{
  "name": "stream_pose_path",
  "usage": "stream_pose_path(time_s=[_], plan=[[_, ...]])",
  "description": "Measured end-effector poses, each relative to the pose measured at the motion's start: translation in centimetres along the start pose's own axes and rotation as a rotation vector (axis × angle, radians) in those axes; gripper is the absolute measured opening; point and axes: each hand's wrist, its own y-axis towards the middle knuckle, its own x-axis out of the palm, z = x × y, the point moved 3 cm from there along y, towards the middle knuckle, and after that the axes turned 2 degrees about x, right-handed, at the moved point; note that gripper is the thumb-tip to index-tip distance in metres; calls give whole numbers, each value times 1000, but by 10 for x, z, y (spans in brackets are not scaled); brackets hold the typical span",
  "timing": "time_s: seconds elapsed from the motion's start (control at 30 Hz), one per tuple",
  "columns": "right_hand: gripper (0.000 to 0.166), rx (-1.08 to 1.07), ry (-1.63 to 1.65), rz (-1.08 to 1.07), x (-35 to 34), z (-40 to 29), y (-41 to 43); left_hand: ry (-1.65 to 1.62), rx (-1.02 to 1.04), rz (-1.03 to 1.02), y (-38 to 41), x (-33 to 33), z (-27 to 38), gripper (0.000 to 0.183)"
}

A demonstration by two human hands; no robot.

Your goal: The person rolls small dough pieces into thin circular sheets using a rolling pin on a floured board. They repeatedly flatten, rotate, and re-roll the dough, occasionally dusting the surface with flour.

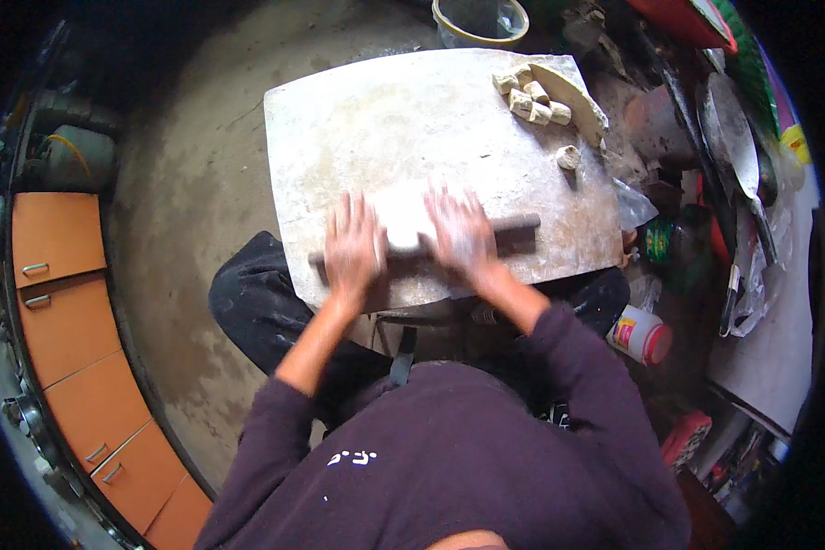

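Observation:
A dark wooden rolling pin [515,223] lies crosswise near the close edge of a floured board [378,117]. Flat across its left part rests my left hand [354,244], fingers stretched forward. My right hand [459,227] presses the pin further right, palm down and fingers spread. Both hands are blurred, and neither wraps its fingers around the pin. A bright white patch of dough [403,223] shows between them; its outline is washed out. Toward the far right corner sit several cut dough pieces [537,113] beside a long dough strip [570,93]. One dough piece [568,157] stands apart, closer to me.
Beyond the board stands a bucket [447,31] with a pale rim. Orange cabinets [62,234] line the left side. To the right are a metal ladle [732,137], a clear plastic bag [634,203] and a white jar with a red lid [638,335]. My knees flank the board.

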Motion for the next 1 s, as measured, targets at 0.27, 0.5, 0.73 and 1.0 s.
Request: stream_pose_path(time_s=[0.27, 0.5, 0.73, 1.0], plan=[[51, 28, 140, 389, -19, 53, 187, -316, -36, 342, 191, 0, -64, 54], [65, -29, 57, 102, -3, 19, 60, -166, 91, 39, 43, 3, -14, 67], [58, 40, -30, 192, 0, 39, 121, -63, -92, 21, 97, 22, -38, 61], [67, 198, 80, 183, 7, 78, 210, -107, -233, 107, 197, 33, -95, 70]])
